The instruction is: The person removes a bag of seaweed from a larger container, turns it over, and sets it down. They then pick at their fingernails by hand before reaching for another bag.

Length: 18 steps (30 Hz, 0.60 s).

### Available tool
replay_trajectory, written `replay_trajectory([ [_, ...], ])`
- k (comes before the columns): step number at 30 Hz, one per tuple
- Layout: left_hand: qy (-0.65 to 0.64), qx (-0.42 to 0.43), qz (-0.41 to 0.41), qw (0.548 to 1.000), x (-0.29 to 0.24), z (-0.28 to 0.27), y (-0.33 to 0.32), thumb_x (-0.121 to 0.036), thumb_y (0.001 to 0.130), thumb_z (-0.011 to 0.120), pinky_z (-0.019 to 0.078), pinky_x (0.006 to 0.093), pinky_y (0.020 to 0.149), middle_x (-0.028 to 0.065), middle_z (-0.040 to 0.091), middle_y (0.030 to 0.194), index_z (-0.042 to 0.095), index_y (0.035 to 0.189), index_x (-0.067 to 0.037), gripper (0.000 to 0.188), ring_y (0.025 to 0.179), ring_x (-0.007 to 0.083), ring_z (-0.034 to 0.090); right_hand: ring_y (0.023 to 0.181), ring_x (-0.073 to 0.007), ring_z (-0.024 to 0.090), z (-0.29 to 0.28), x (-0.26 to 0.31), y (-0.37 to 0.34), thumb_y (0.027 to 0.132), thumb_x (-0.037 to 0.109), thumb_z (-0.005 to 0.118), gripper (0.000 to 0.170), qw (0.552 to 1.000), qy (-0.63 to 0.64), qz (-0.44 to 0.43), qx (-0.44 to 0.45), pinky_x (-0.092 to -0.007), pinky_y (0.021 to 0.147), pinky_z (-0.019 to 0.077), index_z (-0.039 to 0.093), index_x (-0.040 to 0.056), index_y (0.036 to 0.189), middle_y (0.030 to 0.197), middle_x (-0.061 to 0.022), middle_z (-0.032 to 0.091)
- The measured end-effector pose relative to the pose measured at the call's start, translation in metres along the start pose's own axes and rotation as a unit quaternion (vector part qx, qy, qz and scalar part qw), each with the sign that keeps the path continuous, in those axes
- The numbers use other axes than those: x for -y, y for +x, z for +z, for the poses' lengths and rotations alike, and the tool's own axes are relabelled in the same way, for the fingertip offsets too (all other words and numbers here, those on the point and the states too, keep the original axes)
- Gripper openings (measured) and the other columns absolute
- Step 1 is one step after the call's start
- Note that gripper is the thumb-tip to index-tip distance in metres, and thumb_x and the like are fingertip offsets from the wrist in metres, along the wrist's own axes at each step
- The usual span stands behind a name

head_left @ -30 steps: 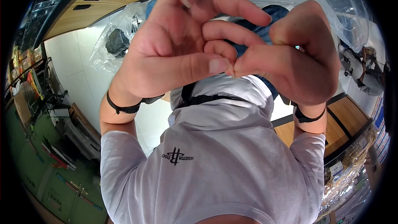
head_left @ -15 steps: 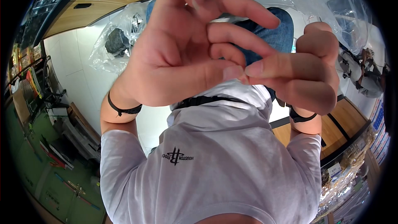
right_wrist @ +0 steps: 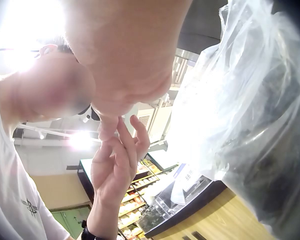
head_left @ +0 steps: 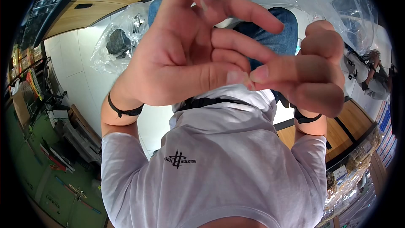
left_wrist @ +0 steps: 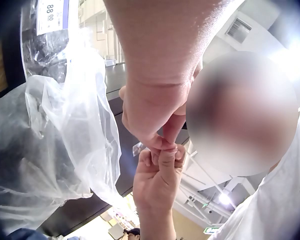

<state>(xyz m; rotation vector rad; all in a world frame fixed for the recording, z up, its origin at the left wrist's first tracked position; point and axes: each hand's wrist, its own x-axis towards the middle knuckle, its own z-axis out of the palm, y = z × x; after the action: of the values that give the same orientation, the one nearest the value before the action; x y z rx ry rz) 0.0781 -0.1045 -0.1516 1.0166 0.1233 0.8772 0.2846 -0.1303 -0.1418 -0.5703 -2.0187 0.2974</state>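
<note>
In the head view both hands meet high in front of the chest. My left hand [head_left: 177, 59] has its palm in sight, thumb stretched toward the right hand and the other fingers spread and bent. Opposite it, my right hand [head_left: 312, 67] is curled, with thumb and index finger brought together at the tip of the left thumb. The fingertips meet closely; whatever may be between them is hidden, so I cannot tell what they pinch. The left wrist view shows the right hand [left_wrist: 157, 185] reaching up from below to the left fingertips. From the right wrist, the left hand [right_wrist: 117, 160] appears with fingers fanned.
A large clear plastic bag [head_left: 312, 0] spreads beyond the hands. On the pale floor sits another clear bag with a dark thing [head_left: 118, 42] in it. A wooden cabinet [head_left: 109, 0] stands ahead, a wood-panelled unit [head_left: 354, 120] at right. Jeans-clad knees [head_left: 274, 27] are below.
The right hand has turned, so its thumb and index tips now show, and its top knuckles sit lower. The meeting point shifted slightly right and down. The last half second shows little movement.
</note>
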Motion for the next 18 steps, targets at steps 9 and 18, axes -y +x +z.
replay_trajectory([
  [9,-0.056,-0.083,-0.053,0.994,-0.008,0.02,0.003,0.028,0.072,0.054,0.058,0.041,0.085,0.0407,0.032,0.13,0.022,0.115,-0.011,0.066,0.11,0.0447,0.057,0.064,-0.0138,0.036,0.005,-0.004,-0.001,0.062,0.02,0.082,0.051,0.999,0.014,-0.029,-0.035,-0.0299,0.051,0.0219,0.037,0.0141,0.085,0.086,0.0037,0.069],
  [18,-0.047,-0.081,-0.061,0.994,-0.01,0.019,0.004,0.028,0.072,0.055,0.0578,0.0405,0.086,0.0402,0.033,0.13,0.02,0.112,-0.01,0.066,0.109,0.0422,0.058,0.058,-0.0147,0.032,-0.001,-0.002,0.001,0.061,0.014,0.077,0.043,0.998,0.051,-0.027,-0.002,-0.0312,0.051,0.0221,0.037,0.0105,0.078,0.086,-0.0057,0.069],
])
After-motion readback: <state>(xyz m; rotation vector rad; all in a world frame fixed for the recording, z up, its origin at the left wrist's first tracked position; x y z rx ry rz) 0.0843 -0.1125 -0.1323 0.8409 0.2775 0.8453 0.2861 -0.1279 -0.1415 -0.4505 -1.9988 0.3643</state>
